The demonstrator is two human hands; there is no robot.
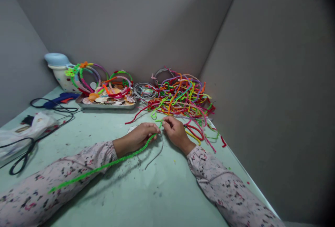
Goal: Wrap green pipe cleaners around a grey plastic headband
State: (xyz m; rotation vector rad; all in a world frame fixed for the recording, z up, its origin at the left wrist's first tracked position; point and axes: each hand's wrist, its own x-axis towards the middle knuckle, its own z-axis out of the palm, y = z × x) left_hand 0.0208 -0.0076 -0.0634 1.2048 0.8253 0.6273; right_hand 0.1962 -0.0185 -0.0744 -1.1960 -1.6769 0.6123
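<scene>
A long green pipe cleaner (112, 163) runs from my fingertips back over my left forearm, its loose end near the sleeve. My left hand (142, 136) pinches it between thumb and fingers. Close beside, my right hand (175, 132) is closed at the short upper end of the same green pipe cleaner, fingertips nearly meeting the left ones. A thin grey wire (158, 154) curves down from the left fingertips toward the table. How wire and pipe cleaner join is hidden by the fingers.
Behind my hands lies a heap of coloured pipe cleaners (180, 94), with red-handled pliers (195, 132) by my right wrist. A metal tray (107, 106) holds shells and decorated hoops. Wire coils (144, 90), a black cord (34, 143), a plastic bag (39, 125) and a blue-lidded container (62, 77) stand around.
</scene>
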